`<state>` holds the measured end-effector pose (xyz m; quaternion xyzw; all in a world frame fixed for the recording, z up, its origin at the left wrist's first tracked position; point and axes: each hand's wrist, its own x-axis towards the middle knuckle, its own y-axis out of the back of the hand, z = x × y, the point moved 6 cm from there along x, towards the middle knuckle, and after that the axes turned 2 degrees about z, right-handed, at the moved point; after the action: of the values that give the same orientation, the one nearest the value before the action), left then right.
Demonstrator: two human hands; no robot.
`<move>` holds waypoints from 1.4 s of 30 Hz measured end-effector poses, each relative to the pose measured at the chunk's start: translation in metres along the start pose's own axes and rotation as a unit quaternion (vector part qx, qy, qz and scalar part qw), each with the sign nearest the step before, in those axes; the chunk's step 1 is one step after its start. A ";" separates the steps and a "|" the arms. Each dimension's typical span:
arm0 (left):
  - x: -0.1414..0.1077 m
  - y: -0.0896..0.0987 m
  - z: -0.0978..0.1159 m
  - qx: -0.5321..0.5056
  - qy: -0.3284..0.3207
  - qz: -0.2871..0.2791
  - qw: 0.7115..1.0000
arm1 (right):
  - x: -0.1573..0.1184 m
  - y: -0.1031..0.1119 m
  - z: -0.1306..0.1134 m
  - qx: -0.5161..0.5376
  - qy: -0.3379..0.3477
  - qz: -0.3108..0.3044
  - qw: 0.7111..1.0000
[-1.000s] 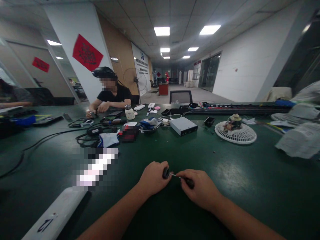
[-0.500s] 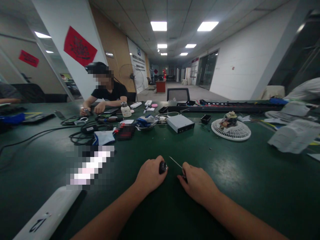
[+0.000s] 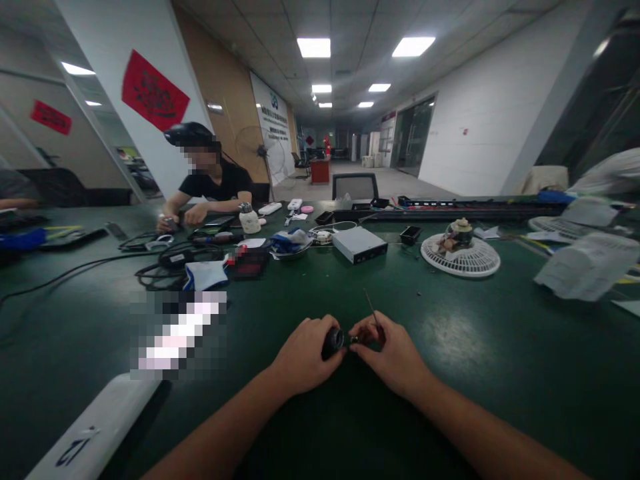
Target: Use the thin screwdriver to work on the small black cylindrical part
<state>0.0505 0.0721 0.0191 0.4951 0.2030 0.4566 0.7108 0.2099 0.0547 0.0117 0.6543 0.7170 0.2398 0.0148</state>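
Head view. My left hand and right hand are held close together, low over the smooth, dark green table top. The left fingers are closed around a short black cylinder, and a tiny metal piece sits just to its right, beside my right fingers. The right fingers are closed on the dark handle of a small screwdriver, whose thin metal shaft points up and away from me. Well ahead stand a grey metal box and a round white plastic fan guard. To the left lie a blue-and-white cloth, a pixelated object too blurred to name, and a white plastic strip at the near edge. Across the table, a seated person sits beyond black cables.
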 end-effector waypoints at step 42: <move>0.000 0.022 -0.033 -0.012 0.105 0.191 0.976 | 0.001 0.010 -0.016 -0.246 0.066 -0.053 0.966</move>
<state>0.0161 0.0912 0.0247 0.4655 0.1725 0.6360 0.5908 0.2139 0.0508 0.0296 0.5746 0.6687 0.4504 0.1409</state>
